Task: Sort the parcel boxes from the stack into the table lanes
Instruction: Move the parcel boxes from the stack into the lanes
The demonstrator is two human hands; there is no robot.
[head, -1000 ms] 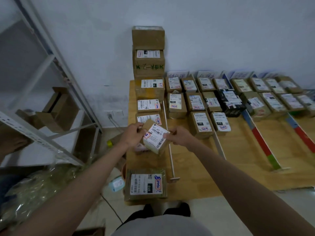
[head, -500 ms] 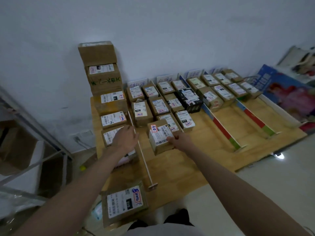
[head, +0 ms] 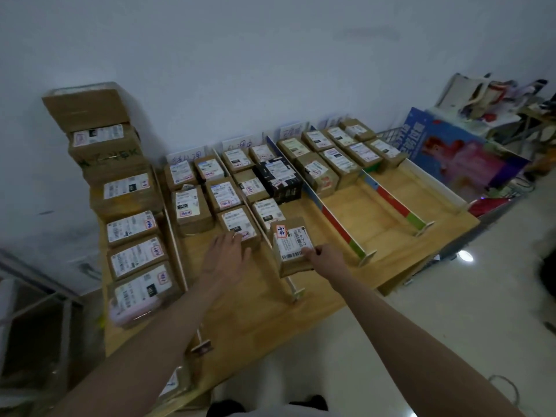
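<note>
A small brown parcel box (head: 290, 246) with a white barcode label sits at the front of the second lane, and my right hand (head: 323, 257) grips its near right edge. My left hand (head: 224, 255) hovers with fingers spread over the front of the first lane, just short of the nearest labelled box (head: 239, 228) there. The stack of parcel boxes (head: 126, 191) runs along the table's left side and rises against the wall. The wooden table (head: 261, 311) is split into lanes by thin dividers.
Rows of labelled boxes fill the back of each lane, among them a black box (head: 278, 179). A coloured divider (head: 337, 221) and a second one (head: 397, 206) bound lanes with bare wood at the front. A blue poster board (head: 460, 155) leans at right.
My view swung right and down. My right hand carried the box from in front of the stack to the second lane; my left hand let go of it and moved over the first lane.
</note>
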